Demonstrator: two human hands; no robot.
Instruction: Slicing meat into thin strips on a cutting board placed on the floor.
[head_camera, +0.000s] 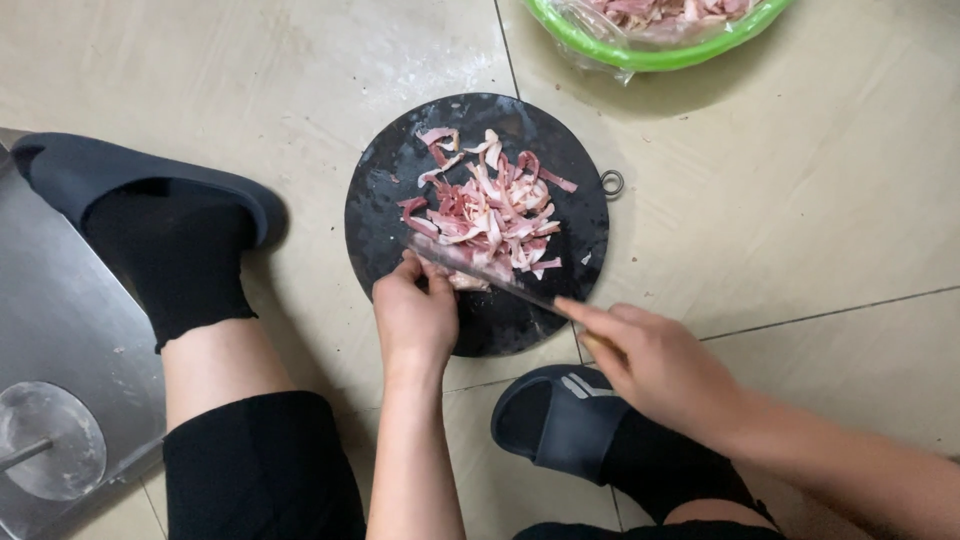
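Slicing across the near edge of the meat, my knife (480, 272) lies with its long axis running from upper left to lower right, the blade's tip toward my left hand (415, 318) and the handle buried in my right hand (655, 365). My right fingers (590, 315) are clamped together around that handle, the forefinger stretched along it toward the blade. My left fingers (408, 268) are curled together, pressing down on one pale piece of meat (465, 282) just on the near side of the blade, touching it.

Beyond the blade sits one loose heap of cut strips (490, 205), pink and white, too many to count, spread over the middle of the one round black cutting board (385, 190). A small metal ring (612, 182) sticks out from the board's right rim. The board rests on the tiled floor (800, 200). My two feet in dark slippers flank it: the left slipper (120, 165) well to the left, the right slipper (550, 415) just under my right wrist. One green basin (660, 55) with more meat stands at the top edge. A steel tray (50, 330) lies far left.
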